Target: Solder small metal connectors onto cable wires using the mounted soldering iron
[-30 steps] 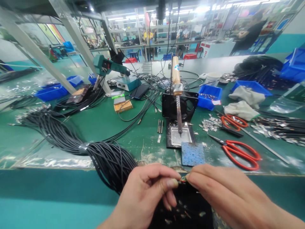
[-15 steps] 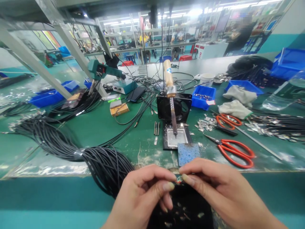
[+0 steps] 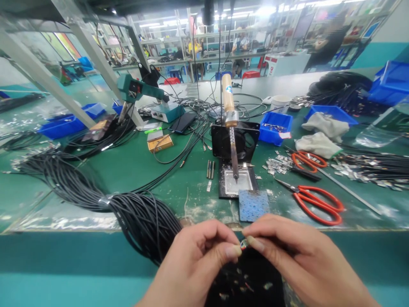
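Note:
My left hand point(image 3: 204, 260) and my right hand point(image 3: 287, 251) meet at the front edge of the bench, each with thumb and forefinger pinched. Between the fingertips a small bundle of coloured wires point(image 3: 244, 244) shows, with red, green and white strands. The fingers cover the rest of the piece. Just beyond my hands lies a blue sponge point(image 3: 254, 205), at the foot of a soldering iron point(image 3: 233, 145) that leans in its stand, tip down over a metal tray point(image 3: 228, 186). Below my hands, small bits lie scattered on a black cloth point(image 3: 255, 273).
A thick bundle of black cables point(image 3: 140, 213) hangs over the edge at left. At right lie orange-handled scissors point(image 3: 319, 204), a second orange-handled pair point(image 3: 308, 161), loose metal connectors point(image 3: 276, 165) and gloves point(image 3: 318, 145). Behind the iron stand a black fan point(image 3: 249, 138) and a blue bin point(image 3: 275, 128).
Both hands keep their pinch; the left fingertips have shifted slightly right, and the wires between them have tilted. The left hand's lower fingers have tucked out of sight. The view has shifted slightly.

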Demonstrator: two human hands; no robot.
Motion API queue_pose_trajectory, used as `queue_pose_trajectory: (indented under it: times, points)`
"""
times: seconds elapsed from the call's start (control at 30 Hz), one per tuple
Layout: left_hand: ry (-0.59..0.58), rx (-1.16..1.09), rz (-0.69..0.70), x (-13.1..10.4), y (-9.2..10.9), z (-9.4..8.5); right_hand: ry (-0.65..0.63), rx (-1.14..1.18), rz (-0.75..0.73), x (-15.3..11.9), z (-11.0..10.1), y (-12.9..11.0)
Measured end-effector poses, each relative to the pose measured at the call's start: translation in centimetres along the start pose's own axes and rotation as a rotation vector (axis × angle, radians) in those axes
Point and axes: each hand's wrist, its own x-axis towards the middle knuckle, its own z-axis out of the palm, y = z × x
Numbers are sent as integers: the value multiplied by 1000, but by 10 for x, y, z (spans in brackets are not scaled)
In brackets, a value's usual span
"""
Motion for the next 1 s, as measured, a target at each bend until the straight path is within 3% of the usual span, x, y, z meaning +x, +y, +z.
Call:
queue_pose_trajectory:
  times: [0.1,0.23,0.57,0.67,0.8,1.0]
  points:
    - [12,11,-16,-1,-1,1,39,-159,-165,-5,-3,1]
    - [14,7,-25,1,-1,1,0,-398,-310,-13,-7,0]
    - [9,-40,0,1,1,2,61,-360,-376,-7,4,2]
    - [12,-44,-8,2,1,2,15,-363,-370,-8,3,3]
    - [16,-59,-24,2,-1,2,-55,-420,-366,-10,0,3]
    - [41,-95,-45,1,-1,2,25,-574,-461,-12,3,4]
